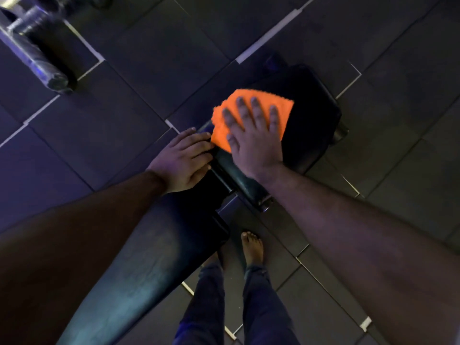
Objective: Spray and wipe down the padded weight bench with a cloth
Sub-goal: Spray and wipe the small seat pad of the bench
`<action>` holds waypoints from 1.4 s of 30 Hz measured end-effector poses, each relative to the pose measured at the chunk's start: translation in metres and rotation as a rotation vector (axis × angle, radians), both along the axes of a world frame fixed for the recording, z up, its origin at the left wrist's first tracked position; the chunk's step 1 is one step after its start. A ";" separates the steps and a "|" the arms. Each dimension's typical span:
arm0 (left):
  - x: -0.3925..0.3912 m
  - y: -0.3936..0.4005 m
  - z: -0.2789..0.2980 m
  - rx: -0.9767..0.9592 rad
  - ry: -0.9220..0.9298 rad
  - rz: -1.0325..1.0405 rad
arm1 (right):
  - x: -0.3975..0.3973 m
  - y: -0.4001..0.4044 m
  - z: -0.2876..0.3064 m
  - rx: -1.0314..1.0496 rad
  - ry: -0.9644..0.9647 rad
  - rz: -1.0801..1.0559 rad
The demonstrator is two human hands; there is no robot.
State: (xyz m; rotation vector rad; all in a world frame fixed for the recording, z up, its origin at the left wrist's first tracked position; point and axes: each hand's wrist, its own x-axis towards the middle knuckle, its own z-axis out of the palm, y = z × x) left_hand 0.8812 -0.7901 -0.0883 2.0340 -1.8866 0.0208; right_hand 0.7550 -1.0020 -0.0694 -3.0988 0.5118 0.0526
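The right hand [254, 143] presses flat, grip fully spread, on the orange cloth [249, 115] atop the bench tabletop [316, 115], while at its nine o'clock the left hand [184, 160] rests loosely uncurled on the pad's edge, holding nothing.

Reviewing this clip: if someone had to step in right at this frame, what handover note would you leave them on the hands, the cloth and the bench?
Right hand: flat, fingers spread, pressing the orange cloth onto the seat pad of the bench.
Left hand: empty, resting on the edge of the bench beside the cloth, near the gap between seat pad and long back pad.
Spray bottle: not in view.
Done: wiping of the seat pad is under way; how much is covered cannot be told.
Left: likely finish the seat pad, then wipe the long back pad.
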 end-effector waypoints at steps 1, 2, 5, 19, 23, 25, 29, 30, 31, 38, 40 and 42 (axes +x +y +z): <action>0.001 0.005 0.002 -0.017 0.003 0.016 | -0.013 0.011 -0.003 0.007 0.004 0.074; 0.002 0.012 0.003 -0.025 0.004 0.030 | -0.027 0.020 -0.007 0.013 0.012 0.134; 0.003 0.031 0.007 0.006 -0.003 0.042 | -0.078 0.034 -0.016 0.027 0.052 0.261; -0.056 0.038 0.066 0.149 0.090 0.284 | -0.122 0.061 0.039 0.398 0.025 0.230; -0.084 0.054 0.108 0.105 0.172 0.525 | -0.110 0.090 0.083 0.694 0.102 0.126; -0.102 0.068 0.128 0.087 0.221 0.691 | -0.105 0.105 0.100 0.762 0.133 0.069; -0.148 0.117 0.163 0.062 0.315 0.969 | -0.093 0.138 0.130 0.845 0.220 0.102; -0.161 0.132 0.172 0.045 0.333 1.027 | -0.090 0.148 0.136 0.857 0.243 0.117; -0.175 0.148 0.180 0.034 0.349 1.083 | -0.088 0.159 0.142 0.865 0.261 0.137; -0.266 0.282 0.187 -0.095 0.401 1.618 | -0.071 0.256 0.170 0.788 0.240 0.401; -0.276 0.317 0.178 -0.241 0.358 1.889 | -0.069 0.289 0.172 0.789 0.246 0.440; -0.267 0.347 0.165 -0.434 0.381 2.121 | -0.068 0.323 0.172 0.764 0.257 0.454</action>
